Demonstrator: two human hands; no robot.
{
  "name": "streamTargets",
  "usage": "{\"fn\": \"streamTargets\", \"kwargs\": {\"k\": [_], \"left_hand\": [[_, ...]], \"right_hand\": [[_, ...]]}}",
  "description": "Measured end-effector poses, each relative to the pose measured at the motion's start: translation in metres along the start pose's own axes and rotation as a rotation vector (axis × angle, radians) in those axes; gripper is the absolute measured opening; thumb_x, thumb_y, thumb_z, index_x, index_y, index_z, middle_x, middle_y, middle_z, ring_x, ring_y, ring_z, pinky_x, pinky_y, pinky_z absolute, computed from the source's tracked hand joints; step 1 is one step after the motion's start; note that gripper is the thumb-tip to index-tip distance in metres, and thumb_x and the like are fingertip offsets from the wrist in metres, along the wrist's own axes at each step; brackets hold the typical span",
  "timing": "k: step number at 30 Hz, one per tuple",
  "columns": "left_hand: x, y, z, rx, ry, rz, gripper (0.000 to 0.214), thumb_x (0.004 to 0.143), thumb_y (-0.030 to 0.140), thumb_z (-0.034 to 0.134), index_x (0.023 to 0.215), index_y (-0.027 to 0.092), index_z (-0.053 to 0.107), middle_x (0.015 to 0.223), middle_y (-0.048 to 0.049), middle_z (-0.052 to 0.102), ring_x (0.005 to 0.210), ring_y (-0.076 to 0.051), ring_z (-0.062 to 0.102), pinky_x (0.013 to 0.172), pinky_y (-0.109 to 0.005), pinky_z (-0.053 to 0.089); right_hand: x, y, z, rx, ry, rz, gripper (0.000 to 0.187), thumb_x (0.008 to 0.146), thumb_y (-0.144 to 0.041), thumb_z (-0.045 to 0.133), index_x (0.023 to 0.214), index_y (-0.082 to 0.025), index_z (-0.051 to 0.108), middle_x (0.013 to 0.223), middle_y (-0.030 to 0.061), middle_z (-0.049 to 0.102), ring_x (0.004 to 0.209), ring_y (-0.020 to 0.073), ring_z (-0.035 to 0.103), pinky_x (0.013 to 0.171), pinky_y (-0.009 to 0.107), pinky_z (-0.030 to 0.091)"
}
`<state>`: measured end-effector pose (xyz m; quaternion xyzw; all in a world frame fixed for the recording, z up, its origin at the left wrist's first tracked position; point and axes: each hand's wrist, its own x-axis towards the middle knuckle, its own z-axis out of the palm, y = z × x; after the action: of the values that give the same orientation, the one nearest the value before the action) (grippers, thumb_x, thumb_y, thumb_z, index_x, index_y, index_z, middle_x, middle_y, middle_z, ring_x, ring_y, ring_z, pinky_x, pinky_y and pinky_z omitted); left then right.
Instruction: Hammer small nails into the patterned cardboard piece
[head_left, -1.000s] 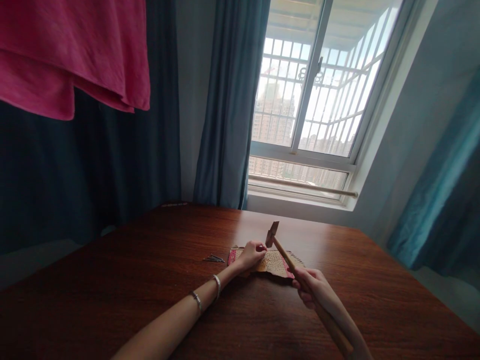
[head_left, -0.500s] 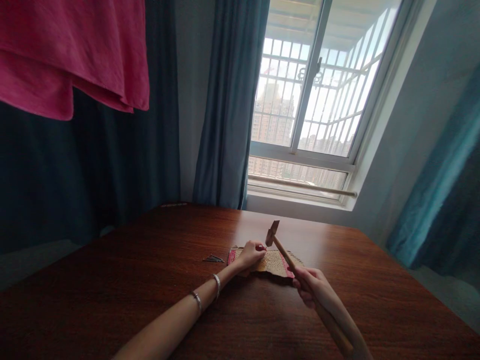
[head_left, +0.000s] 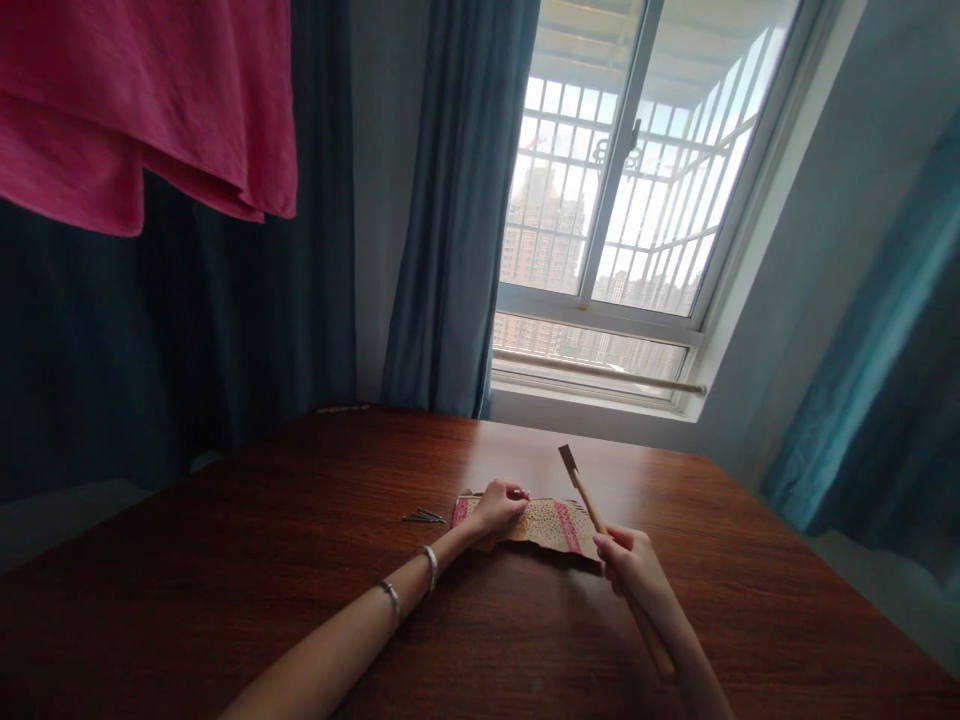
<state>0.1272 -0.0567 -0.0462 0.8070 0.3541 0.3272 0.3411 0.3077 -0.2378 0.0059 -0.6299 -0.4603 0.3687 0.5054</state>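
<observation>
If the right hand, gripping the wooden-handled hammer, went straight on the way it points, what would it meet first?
Probably the tan, dark-speckled cardboard sheet with pink bands, at its right end, ahead of the right hand; the hand's height is unclear, so it might pass above.

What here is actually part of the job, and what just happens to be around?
Part of the job, it seems:
hammer, in the right hand
patterned cardboard, beneath the left hand
loose nails beside the cardboard, probably

Just around:
pink cloth, hanging
blue curtain
window
</observation>
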Motion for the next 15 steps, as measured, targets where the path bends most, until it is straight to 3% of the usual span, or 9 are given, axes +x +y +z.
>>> {"fn": "streamTargets", "kwargs": {"k": [5,9,15], "left_hand": [[-0.002,0.005,-0.002,-0.018,0.0,-0.027,0.019,0.066,0.025,0.056,0.077,0.016,0.069,0.08,-0.0031,0.069,0.076,-0.017,0.062,0.069,-0.023,0.045],[-0.004,0.011,-0.004,-0.068,-0.011,-0.03,0.02,0.066,0.023,0.056,0.078,0.015,0.069,0.08,-0.0041,0.07,0.077,-0.018,0.062,0.069,-0.023,0.045],[-0.002,0.005,-0.002,-0.135,-0.027,-0.007,0.024,0.064,0.025,0.057,0.079,0.01,0.069,0.08,-0.0077,0.069,0.076,-0.019,0.062,0.068,-0.025,0.046]], "right_hand": [[0.015,0.02,-0.011,-0.221,0.142,0.002,0.021,0.065,-0.034,0.056,0.067,-0.014,0.062,0.043,-0.0038,0.047,0.035,0.0103,0.042,0.035,0.022,0.03],[0.021,0.026,-0.016,-0.39,0.232,-0.026,0.021,0.062,-0.029,0.058,0.069,-0.014,0.069,0.05,0.001,0.058,0.049,0.0157,0.054,0.046,0.023,0.035],[0.02,0.028,-0.014,-0.541,0.237,-0.021,0.032,0.067,-0.033,0.052,0.083,-0.013,0.072,0.057,0.0038,0.064,0.055,0.0191,0.059,0.051,0.025,0.038]]}}
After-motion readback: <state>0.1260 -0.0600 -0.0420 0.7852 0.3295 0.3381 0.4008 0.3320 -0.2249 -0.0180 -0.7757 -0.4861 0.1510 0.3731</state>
